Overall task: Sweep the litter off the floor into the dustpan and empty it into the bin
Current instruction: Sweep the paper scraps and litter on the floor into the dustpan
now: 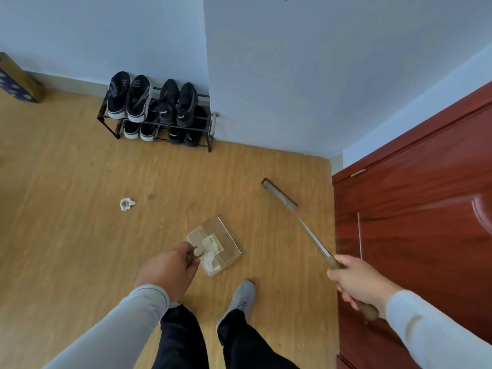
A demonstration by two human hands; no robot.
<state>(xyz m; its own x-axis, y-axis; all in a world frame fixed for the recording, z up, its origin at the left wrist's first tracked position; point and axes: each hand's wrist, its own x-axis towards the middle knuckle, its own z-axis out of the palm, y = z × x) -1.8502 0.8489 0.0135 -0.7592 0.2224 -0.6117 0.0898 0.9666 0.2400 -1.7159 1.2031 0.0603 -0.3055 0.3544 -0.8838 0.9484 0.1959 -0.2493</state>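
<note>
The left hand (167,271) is closed around the upright handle of a clear dustpan (215,245), which rests on the wooden floor (66,222) with paper scraps (211,249) inside. The right hand (359,284), at four o'clock from the pan, grips a broom (306,225) whose head points to eleven o'clock. A crumpled paper wad (127,203) lies on the floor well apart at ten o'clock from the pan, below a shoe rack (157,115) against the wall.

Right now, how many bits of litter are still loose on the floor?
1: a crumpled paper wad lies on the floor, left of the dustpan. Other scraps already sit inside the dustpan; more may lie out of view.
</note>
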